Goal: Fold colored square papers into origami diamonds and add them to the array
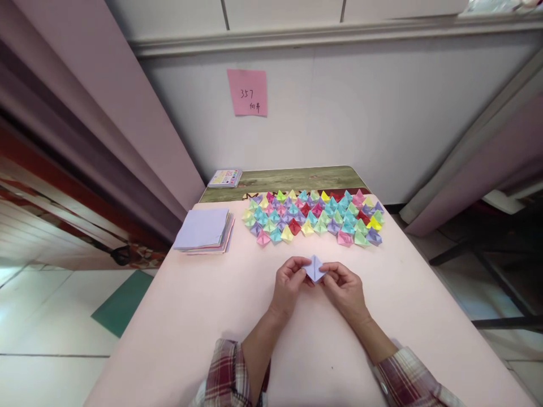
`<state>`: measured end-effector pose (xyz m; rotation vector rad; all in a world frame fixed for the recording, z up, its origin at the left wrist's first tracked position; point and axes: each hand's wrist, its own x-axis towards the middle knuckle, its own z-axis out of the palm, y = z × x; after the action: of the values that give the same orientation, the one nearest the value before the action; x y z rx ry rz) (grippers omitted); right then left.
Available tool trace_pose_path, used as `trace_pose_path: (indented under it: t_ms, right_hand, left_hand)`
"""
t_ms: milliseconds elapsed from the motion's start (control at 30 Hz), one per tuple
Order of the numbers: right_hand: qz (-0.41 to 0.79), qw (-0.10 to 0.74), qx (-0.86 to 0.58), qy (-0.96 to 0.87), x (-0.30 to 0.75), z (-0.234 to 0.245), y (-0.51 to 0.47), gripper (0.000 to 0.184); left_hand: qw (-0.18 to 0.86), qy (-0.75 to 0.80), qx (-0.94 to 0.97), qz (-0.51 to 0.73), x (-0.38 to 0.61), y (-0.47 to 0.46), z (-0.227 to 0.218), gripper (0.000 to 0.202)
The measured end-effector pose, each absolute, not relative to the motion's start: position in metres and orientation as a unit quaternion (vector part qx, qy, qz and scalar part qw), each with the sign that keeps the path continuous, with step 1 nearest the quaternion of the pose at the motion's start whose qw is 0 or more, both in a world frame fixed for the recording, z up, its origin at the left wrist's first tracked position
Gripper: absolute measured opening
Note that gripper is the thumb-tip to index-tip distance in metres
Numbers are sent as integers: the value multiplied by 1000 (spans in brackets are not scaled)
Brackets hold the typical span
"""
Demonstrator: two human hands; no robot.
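Observation:
Between my two hands, just above the pale pink tabletop (212, 316), is a small folded piece of lavender origami paper (315, 269), diamond-shaped with a crease down its middle. My left hand (291, 282) pinches its left corner between thumb and fingers. On the opposite corner, my right hand (344, 287) has a similar pinch. Beyond the hands lie rows of small folded paper pieces (307, 227) in many colours, each with a pointed top. To the left rests a stack of square paper sheets (202, 229), lavender on top.
A packet of coloured paper (225, 178) lies at the table's back left corner, on a wood-patterned strip (292, 179). A pink handwritten note (248, 92) hangs on the wall behind. Curtains (127, 102) flank the table, and a dark metal frame (487, 271) stands at right.

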<state>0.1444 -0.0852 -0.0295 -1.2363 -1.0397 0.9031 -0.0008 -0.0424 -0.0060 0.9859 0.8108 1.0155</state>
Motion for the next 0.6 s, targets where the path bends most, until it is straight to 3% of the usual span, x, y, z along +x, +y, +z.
trace_pose_path:
  t_ms: [333, 600]
  right_hand:
    - [427, 625, -513, -405, 147, -23, -84, 14]
    - [439, 605, -516, -419, 148, -21, -83, 22]
  left_hand:
    - [686, 323, 482, 439, 0, -39, -5, 26]
    - [662, 360, 489, 439, 0, -38, -7, 20]
